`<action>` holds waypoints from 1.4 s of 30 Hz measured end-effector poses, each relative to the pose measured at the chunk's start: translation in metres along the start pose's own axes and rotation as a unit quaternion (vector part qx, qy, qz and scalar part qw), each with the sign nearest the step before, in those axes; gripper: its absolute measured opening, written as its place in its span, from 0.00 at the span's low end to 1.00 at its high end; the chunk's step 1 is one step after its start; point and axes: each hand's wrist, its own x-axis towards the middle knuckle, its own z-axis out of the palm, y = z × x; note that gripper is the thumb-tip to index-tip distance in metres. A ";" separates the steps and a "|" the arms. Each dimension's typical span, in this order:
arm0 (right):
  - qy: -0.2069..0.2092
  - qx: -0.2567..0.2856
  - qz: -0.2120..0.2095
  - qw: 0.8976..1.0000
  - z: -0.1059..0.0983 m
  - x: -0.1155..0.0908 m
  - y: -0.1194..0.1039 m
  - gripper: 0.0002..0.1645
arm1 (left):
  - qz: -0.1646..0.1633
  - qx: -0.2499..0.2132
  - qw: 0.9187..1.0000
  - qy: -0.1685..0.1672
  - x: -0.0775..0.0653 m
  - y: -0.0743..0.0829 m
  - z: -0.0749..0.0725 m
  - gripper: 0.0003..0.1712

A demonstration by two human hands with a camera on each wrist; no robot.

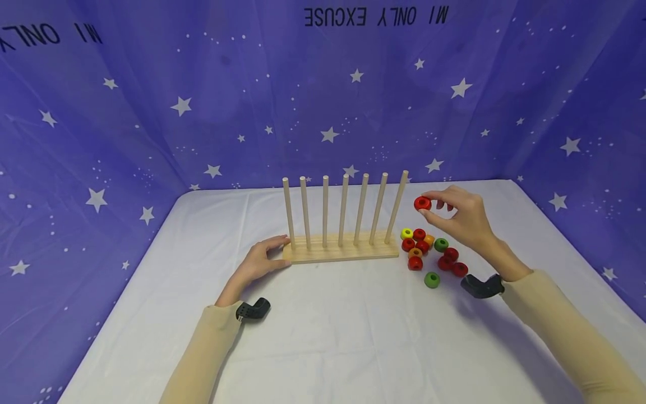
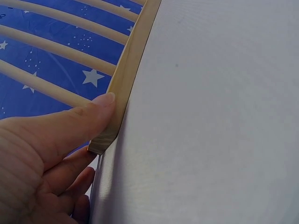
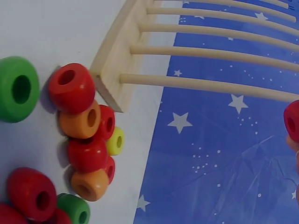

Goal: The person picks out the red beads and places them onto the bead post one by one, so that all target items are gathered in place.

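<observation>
Head view shows me working with both hands at a wooden rack [image 1: 340, 256] whose seven bare pegs rise above the tabletop [image 1: 328, 331]. With my right hand [image 1: 465, 221] I pinch a red bead [image 1: 421, 207] between thumb and forefinger, raised just beside the rightmost peg [image 1: 396, 206] and not touching it. My left hand [image 1: 257, 261] holds the near and far edges of the rack's left end; the left wrist view has the thumb lying along the base. Just right of the rack sit the loose beads [image 1: 421, 247], red, orange, yellow and green, with one green bead [image 1: 432, 280] a little apart from the rest, nearer to me. To handle this bead well, I judge that my fingers should stay on its outer sides, as they are, so that its hole is left clear. I should keep that hole level and square to a peg's tip, since a tilted bead would probably catch on the wood. My left hand should press lightly and evenly, because tall pegs could lever the base if I bump one. I'd also keep my wrist well above the cluster; round beads may roll at a brush.
</observation>
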 end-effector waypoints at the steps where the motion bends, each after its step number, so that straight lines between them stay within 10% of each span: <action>1: 0.001 -0.001 0.003 1.000 0.000 0.001 -0.001 0.22 | 0.000 0.001 1.000 0.000 0.000 0.000 0.000 0.33; 42: 0.103 0.053 0.031 0.993 0.009 0.054 -0.024 0.20 | 0.003 0.016 1.000 0.001 0.000 -0.001 0.002 0.33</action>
